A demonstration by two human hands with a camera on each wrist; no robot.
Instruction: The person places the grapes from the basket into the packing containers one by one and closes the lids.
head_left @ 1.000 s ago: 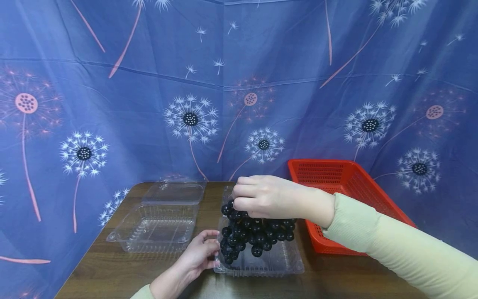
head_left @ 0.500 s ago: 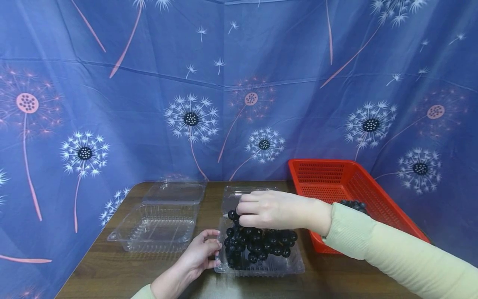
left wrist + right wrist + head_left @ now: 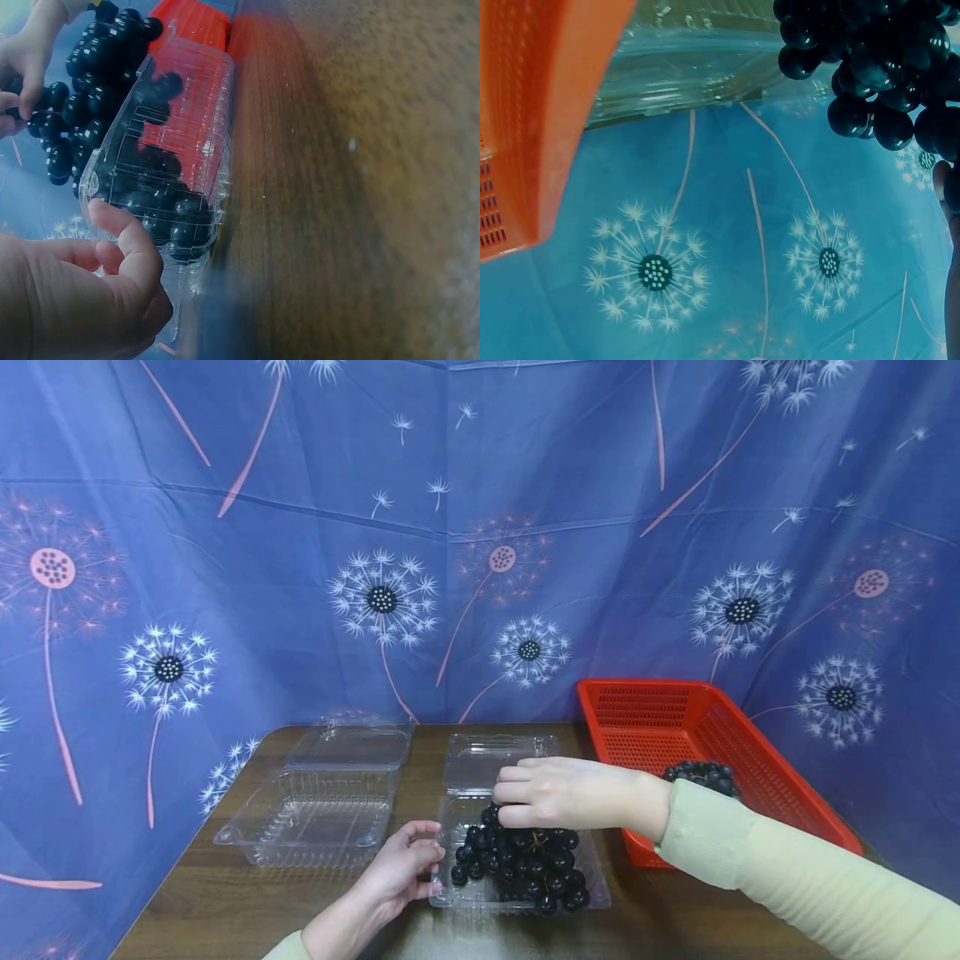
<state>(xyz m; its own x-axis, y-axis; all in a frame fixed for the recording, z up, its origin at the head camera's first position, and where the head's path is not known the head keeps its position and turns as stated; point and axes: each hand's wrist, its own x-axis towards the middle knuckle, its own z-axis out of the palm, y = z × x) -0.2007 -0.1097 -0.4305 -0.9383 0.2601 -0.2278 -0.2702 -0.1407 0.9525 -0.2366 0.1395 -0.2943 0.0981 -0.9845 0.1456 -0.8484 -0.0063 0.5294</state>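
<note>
A bunch of black grapes [image 3: 525,864] lies partly in a clear plastic clamshell container [image 3: 597,877], whose lid [image 3: 501,753] is folded back behind it. Above the bunch, my right hand [image 3: 562,792] pinches its upper part, the fingertips partly hidden among the grapes. My left hand [image 3: 401,870] holds the container's left edge between thumb and fingers. In the left wrist view, some grapes [image 3: 94,105] rise over the rim while others press against the clear wall. The right wrist view shows the grapes [image 3: 877,64] hanging at its upper right.
To the left stands a second clamshell container [image 3: 322,814], lid back, with nothing in it. A red plastic basket [image 3: 637,692] sits at the right, holding another dark grape bunch [image 3: 705,773] partly behind my sleeve. Behind the wooden table [image 3: 195,902] hangs a blue dandelion-print cloth [image 3: 285,610].
My right hand has come down and a little to the right, lowering the grapes further into the container. The bunch now sits lower and nearer the container's front. My left hand stays put.
</note>
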